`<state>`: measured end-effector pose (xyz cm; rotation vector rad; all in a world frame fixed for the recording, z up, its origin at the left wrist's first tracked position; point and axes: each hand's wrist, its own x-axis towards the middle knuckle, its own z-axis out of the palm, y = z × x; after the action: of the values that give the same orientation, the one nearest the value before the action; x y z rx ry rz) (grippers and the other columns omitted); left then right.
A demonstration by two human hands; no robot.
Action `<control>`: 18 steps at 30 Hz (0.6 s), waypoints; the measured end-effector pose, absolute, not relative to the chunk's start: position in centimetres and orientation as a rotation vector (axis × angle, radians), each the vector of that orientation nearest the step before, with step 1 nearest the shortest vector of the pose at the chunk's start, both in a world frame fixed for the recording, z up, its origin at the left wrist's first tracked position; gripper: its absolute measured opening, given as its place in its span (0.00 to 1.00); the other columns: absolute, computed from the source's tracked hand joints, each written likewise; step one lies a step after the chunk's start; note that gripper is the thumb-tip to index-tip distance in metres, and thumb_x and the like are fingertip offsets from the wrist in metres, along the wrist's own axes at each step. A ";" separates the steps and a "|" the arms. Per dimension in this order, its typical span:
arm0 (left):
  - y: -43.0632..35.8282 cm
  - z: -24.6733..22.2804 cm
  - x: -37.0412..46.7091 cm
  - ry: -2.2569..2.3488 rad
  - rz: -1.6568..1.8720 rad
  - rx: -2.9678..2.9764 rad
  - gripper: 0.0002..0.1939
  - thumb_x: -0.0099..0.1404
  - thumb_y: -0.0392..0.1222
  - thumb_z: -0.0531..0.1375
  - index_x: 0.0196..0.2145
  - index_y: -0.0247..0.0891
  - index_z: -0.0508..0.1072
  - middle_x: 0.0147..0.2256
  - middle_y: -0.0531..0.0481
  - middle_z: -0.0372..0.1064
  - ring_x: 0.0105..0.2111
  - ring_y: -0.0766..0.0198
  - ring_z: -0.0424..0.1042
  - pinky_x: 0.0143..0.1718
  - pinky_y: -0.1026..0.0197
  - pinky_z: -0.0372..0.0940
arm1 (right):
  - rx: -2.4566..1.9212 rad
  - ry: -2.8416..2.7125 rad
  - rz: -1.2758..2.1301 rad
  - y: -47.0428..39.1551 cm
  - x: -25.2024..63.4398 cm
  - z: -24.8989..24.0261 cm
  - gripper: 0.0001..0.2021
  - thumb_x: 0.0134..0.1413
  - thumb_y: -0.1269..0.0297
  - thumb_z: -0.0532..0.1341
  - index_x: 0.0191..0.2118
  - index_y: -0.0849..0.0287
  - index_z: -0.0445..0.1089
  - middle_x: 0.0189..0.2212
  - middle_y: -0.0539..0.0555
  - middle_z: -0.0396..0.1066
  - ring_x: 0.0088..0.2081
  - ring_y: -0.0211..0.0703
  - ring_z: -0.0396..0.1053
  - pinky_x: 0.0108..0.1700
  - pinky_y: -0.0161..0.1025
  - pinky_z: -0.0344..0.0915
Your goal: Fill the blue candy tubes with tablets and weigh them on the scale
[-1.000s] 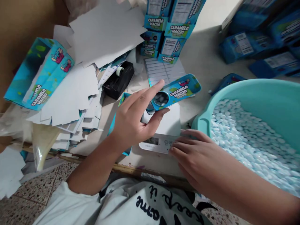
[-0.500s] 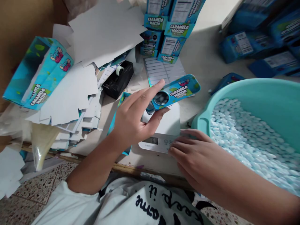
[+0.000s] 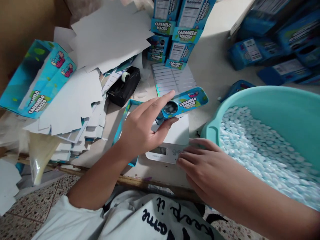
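My left hand (image 3: pixel 142 128) is closed around one end of a blue candy box (image 3: pixel 191 98), lettered "CARAMELO MACIZO". Thumb and forefinger lie on either side of its round window, where candies show. The box is held above a white kitchen scale (image 3: pixel 178 130); whether it touches the plate is hard to see. At the scale's front right corner rests my right hand (image 3: pixel 202 165), fingers stretched out beside the buttons and holding nothing. Left of the scale, partly behind my left arm, lies an open blue tray (image 3: pixel 122 125).
A turquoise tub (image 3: pixel 270 96) of pale blue candies (image 3: pixel 252 146) stands at right. Stacked blue boxes (image 3: pixel 180 50) rise behind, near a label sheet (image 3: pixel 172 80). At left are a black tape dispenser (image 3: pixel 125 88), white card pieces (image 3: pixel 72 100) and a display box (image 3: pixel 37 78).
The whole view has shifted slightly. The candy box has come down a little toward the scale in my left hand. My right hand stays at the scale's corner.
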<state>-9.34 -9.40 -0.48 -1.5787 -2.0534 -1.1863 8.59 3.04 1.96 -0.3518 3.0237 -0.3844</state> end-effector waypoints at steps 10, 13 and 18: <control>-9.4 -0.1 -9.3 -2.223 -1.222 -1.699 0.22 0.71 0.42 0.62 0.60 0.38 0.67 0.56 0.41 0.72 0.57 0.55 0.72 0.57 0.54 0.72 | -0.347 3.038 -0.434 3.1 8.6 1.9 0.07 0.47 0.76 0.61 0.27 0.55 0.68 0.26 0.48 0.73 0.32 0.44 0.71 0.54 0.47 0.51; -9.4 0.0 -9.4 -2.188 -1.260 -1.667 0.27 0.71 0.52 0.62 0.62 0.38 0.65 0.57 0.40 0.70 0.57 0.55 0.72 0.57 0.54 0.72 | -0.344 3.026 -0.421 3.1 8.7 2.0 0.07 0.49 0.76 0.61 0.28 0.56 0.68 0.27 0.49 0.74 0.32 0.44 0.71 0.53 0.47 0.52; -9.5 0.1 -9.7 -2.153 -1.229 -1.619 0.20 0.76 0.51 0.55 0.59 0.39 0.68 0.55 0.41 0.72 0.54 0.58 0.73 0.55 0.56 0.72 | -0.344 3.042 -0.419 3.0 8.6 2.1 0.07 0.49 0.76 0.61 0.28 0.55 0.68 0.26 0.48 0.73 0.32 0.44 0.70 0.54 0.47 0.52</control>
<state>-9.74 -9.50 0.12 -1.6194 -2.1534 -1.2289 8.63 3.05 2.09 -0.3437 3.0425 -0.4187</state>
